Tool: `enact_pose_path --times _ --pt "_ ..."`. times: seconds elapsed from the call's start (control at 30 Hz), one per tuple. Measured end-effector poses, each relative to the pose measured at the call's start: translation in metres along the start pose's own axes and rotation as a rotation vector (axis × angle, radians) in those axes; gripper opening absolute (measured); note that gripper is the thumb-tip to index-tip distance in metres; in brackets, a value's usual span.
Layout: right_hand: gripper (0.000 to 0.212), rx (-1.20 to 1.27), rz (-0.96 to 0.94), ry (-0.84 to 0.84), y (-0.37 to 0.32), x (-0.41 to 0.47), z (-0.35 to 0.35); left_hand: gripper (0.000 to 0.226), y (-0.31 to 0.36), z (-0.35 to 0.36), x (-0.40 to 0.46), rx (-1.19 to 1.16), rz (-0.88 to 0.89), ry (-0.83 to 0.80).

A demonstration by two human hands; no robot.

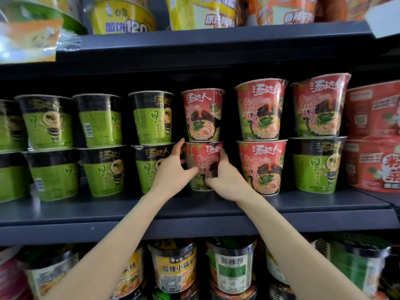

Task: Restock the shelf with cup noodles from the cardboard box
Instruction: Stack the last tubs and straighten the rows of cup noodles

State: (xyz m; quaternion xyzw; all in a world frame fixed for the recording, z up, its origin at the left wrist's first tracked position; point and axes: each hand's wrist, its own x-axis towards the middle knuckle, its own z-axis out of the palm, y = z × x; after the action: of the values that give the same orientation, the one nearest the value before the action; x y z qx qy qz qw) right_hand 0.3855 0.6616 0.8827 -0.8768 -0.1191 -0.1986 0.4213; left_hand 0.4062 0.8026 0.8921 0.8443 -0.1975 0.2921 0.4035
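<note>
Red cup noodle (202, 167) clasped between both hands, left hand (173, 169) and right hand (227, 180), on dark shelf (194, 213); second red cup (203, 114) stacked directly above them.

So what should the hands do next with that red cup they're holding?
Probably slide the red cup straight back a little, then let go. Both the left hand and the right hand grip it on the middle shelf, and another red cup already sits on top, so moving gently should keep the stack steady.
</note>
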Motion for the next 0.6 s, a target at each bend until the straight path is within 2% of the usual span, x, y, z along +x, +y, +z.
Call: enact_pose_path --times 0.27,0.47,0.6 --pt "0.085 -0.17 -0.147 0.069 -0.005 -0.039 0.004 0.097 -0.001 -0.006 -0.003 -0.052 0.009 0.024" --pt "0.081 -0.197 -0.154 0.089 -0.001 -0.041 0.008 0.094 -0.002 -0.006 -0.003 -0.079 0.017 0.008" --pt "0.08 -0.266 -0.15 0.231 -0.001 -0.041 0.009 0.093 -0.001 -0.005 -0.004 -0.098 0.033 -0.008"
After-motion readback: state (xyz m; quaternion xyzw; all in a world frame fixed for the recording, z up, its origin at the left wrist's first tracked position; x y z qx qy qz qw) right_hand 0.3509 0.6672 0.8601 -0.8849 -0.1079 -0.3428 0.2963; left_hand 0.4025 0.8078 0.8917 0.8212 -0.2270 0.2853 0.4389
